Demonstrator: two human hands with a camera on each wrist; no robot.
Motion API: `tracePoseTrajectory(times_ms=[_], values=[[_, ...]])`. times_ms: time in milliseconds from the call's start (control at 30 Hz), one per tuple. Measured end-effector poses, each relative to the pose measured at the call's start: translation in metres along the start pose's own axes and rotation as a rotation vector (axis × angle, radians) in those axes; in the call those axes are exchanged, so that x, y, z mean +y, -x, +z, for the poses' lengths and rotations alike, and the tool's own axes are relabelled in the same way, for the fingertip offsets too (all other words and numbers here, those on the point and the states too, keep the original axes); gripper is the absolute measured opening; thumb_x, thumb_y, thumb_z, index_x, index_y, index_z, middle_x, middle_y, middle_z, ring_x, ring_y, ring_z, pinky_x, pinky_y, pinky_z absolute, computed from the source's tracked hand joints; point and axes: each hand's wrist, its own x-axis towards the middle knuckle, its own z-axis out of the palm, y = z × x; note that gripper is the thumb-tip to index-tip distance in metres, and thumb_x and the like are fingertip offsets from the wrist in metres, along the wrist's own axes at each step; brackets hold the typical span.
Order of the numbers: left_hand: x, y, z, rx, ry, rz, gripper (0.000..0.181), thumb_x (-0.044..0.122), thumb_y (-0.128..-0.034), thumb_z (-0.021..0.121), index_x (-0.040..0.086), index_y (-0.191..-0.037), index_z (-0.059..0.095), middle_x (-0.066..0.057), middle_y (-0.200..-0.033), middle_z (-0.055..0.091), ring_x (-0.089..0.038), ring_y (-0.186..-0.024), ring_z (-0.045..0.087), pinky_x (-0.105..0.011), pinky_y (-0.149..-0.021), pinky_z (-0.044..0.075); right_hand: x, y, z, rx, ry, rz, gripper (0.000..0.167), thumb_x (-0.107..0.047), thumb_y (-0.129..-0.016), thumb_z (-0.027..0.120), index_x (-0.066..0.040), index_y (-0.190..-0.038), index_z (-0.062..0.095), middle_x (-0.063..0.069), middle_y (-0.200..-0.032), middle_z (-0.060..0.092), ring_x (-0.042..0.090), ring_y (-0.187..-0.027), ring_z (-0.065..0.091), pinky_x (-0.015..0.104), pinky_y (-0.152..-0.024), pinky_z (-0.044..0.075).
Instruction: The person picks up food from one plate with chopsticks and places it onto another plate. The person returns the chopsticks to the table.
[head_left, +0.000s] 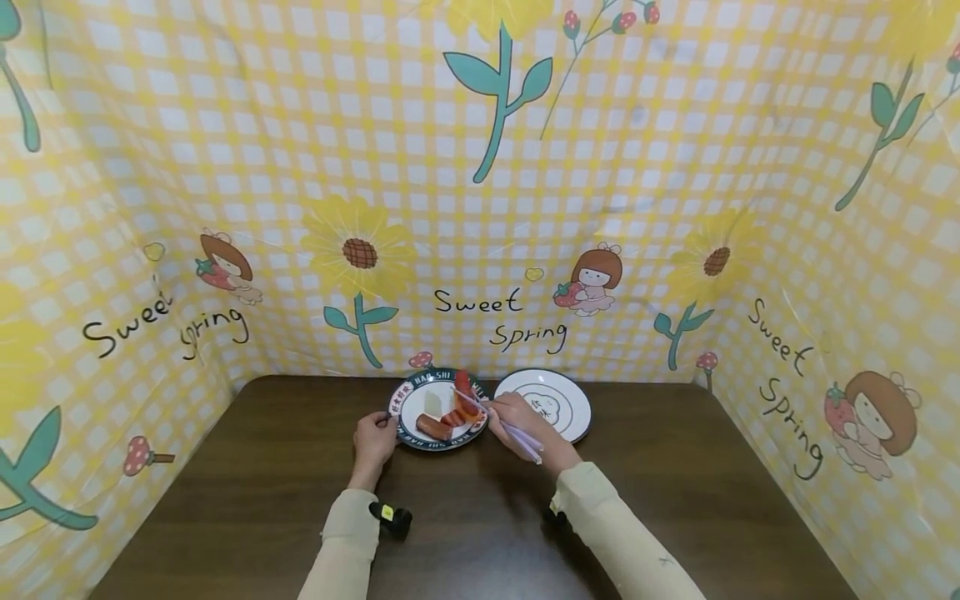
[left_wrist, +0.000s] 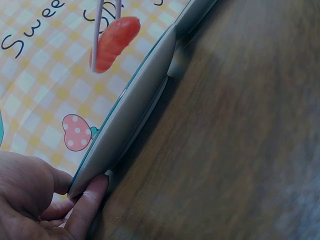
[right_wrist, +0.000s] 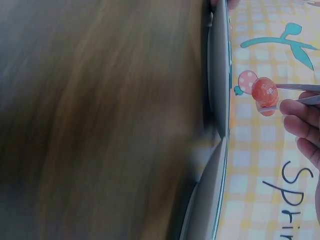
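My left hand [head_left: 373,442] pinches the left rim of a dark-rimmed plate [head_left: 401,400], thumb above and a finger beneath in the left wrist view. My right hand [head_left: 525,423] holds pale purple chopsticks [head_left: 522,442]. Between their tips is a glossy red, sausage-like piece [left_wrist: 116,44], raised clear of the plate in both wrist views. On the plate lie a brown sausage-like piece [head_left: 433,427], red-orange sliced pieces [head_left: 459,415] and a whitish piece [head_left: 434,404]. The right hand partly hides the second plate, white with a thin dark rim [head_left: 573,404].
Both plates stand side by side near the back edge of the dark wooden table [head_left: 465,517]. A yellow checked cloth [head_left: 465,225] hangs behind and along both sides. A black strap device [head_left: 393,518] sits at the left wrist.
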Motion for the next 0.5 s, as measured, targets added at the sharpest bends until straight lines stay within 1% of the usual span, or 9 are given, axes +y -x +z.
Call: tracePoseTrajectory(times_ms=[167,267,400,500], values=[[-0.001,0.000,0.001,0.011,-0.020,0.010,0.034,0.014,-0.1018,0.056,-0.012,-0.124,0.063,-0.029,-0.110,0.070,-0.025,-0.082,0.071,-0.024,-0.065,0.055,-0.001,-0.005,0.010,-0.022,-0.036,-0.009,0.021,-0.003,-0.095,0.053,0.002,-0.094,0.073,0.011,-0.087,0.072,0.024,-0.080,0.064,0.035,-0.076,0.053],[-0.001,0.000,0.000,0.005,-0.019,0.011,0.035,0.014,-0.1018,0.055,-0.012,-0.124,0.062,-0.029,-0.111,0.070,-0.024,-0.082,0.070,-0.024,-0.065,0.055,-0.002,-0.008,0.014,-0.060,-0.074,0.015,0.024,-0.004,-0.097,0.051,0.003,-0.099,0.074,0.011,-0.091,0.073,0.024,-0.084,0.066,0.035,-0.080,0.054],[-0.001,0.000,0.000,-0.008,-0.008,0.001,0.037,0.014,-0.1026,0.054,-0.013,-0.128,0.060,-0.030,-0.113,0.068,-0.025,-0.084,0.071,-0.025,-0.066,0.056,-0.006,-0.012,0.017,-0.116,-0.076,0.054,0.025,-0.007,-0.099,0.050,0.002,-0.097,0.073,0.009,-0.087,0.071,0.023,-0.083,0.065,0.035,-0.080,0.054],[0.000,0.000,0.000,-0.007,-0.009,-0.003,0.037,0.014,-0.1026,0.054,-0.012,-0.128,0.060,-0.030,-0.113,0.068,-0.024,-0.083,0.071,-0.025,-0.065,0.056,-0.008,-0.016,0.019,-0.125,-0.083,0.062,0.024,-0.006,-0.100,0.050,-0.002,-0.088,0.071,0.006,-0.081,0.068,0.021,-0.078,0.063,0.033,-0.077,0.053]])
